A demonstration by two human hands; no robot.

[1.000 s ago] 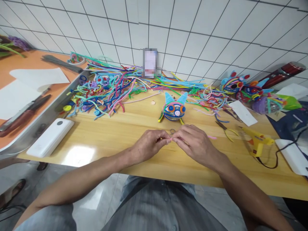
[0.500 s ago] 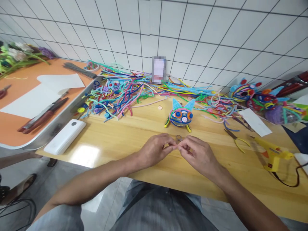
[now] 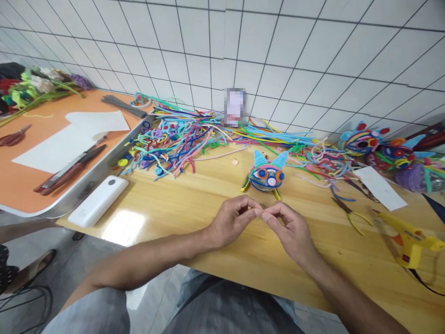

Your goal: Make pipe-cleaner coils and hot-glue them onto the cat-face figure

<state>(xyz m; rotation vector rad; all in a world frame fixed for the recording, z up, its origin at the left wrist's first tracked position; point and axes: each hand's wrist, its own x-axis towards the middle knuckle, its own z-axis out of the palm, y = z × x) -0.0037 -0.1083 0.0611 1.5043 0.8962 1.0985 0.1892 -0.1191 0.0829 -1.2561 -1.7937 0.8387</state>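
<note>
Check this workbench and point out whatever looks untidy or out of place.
The heap of fuzzy strips at the left of the wooden table stands out: bent pieces lie tangled in all directions, unlike the straighter strips along the wall. The cat-eared figure stands upright; nothing looks spilled.

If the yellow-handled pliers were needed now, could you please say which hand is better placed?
Probably the right hand: the pliers lie to its right, farther from the left hand. Both hands' fingers appear to meet.

Fingers [image 3: 252, 214] together — blue-eared figure [image 3: 266, 180] just beyond.
</note>
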